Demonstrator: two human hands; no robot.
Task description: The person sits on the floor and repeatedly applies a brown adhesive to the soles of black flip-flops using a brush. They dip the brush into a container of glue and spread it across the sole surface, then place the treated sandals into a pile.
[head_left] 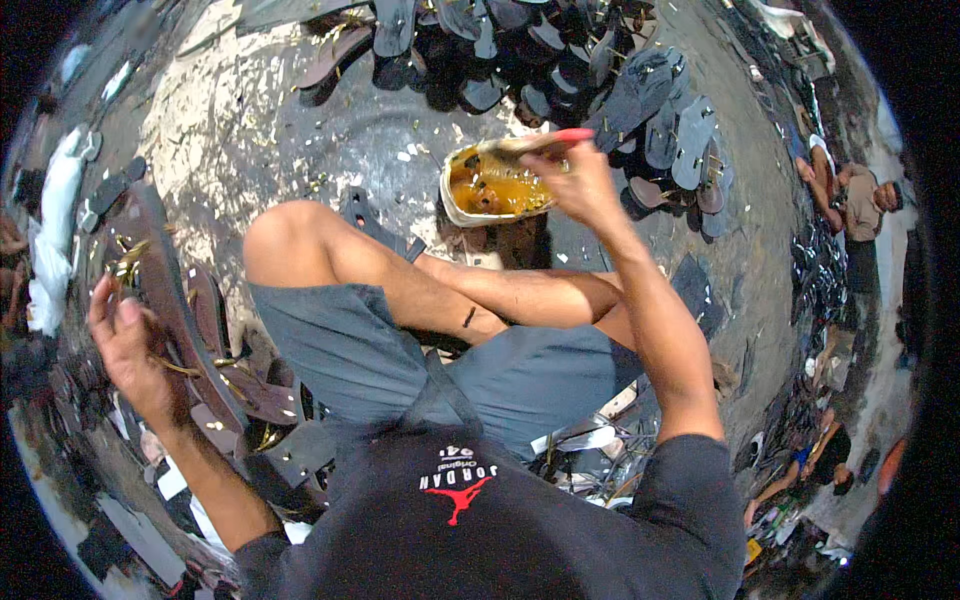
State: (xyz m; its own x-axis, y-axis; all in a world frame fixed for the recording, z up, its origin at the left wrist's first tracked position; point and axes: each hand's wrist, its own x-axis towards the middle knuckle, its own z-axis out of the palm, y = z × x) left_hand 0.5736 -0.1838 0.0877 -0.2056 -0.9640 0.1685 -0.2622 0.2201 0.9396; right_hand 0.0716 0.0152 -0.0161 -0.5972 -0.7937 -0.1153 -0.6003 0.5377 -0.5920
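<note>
My right hand [580, 180] is closed round a red-handled brush [572, 135], held nearly level over the rim of a cut-open white tub [449, 190]. Amber, sticky-looking glue [485, 190] with dark bits coats the tub's inside. The brush's far end crosses the tub's upper edge, and its tip is hard to make out. Off to the left, my left hand [135, 345] is raised with thumb and fingers apart, beside a long dark brown sole [165, 285]. Shiny gold straps [125, 262] lie just past its fingertips.
A heap of dark sandals [480, 50] spreads behind the tub, with grey ones [692, 140] on its right. Brown sandals [208, 305] lie by my left knee. White plastic [58, 230] is at far left. A person [862, 205] is at far right.
</note>
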